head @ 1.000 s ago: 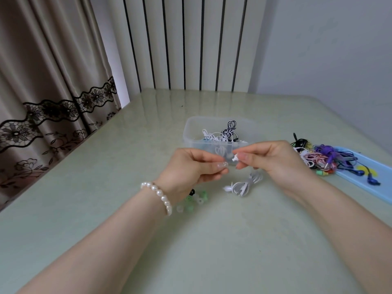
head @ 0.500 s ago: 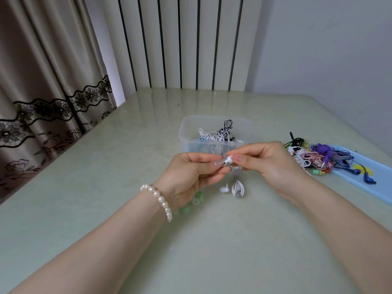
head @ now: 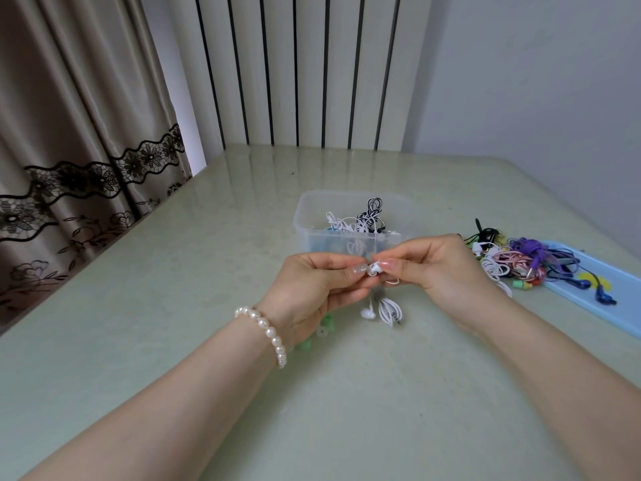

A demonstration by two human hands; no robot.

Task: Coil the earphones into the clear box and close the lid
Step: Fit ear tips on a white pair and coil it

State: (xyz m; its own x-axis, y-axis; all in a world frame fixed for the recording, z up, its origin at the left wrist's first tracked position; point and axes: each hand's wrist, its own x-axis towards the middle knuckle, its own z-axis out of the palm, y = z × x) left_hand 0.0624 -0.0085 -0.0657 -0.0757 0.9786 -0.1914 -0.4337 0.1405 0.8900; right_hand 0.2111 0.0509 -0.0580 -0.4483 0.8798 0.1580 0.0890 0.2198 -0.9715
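Since half a second ago my hands barely shift: left hand (head: 312, 286) and right hand (head: 437, 269) both pinch the white earphones (head: 374, 269) at frame centre, coil dangling below. Clear box (head: 305, 220) sits open just behind, on the table (head: 173, 307).

No legible txt or labels anywhere.

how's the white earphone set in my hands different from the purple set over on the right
The white earphones are pinched by one earbud between the left hand and right hand, with their bundled cord hanging down to the table; the purple earphones lie untouched. The white set is on its own; the purple set sits tangled in a heap with other cords, by the blue lid. Both are outside the clear box.
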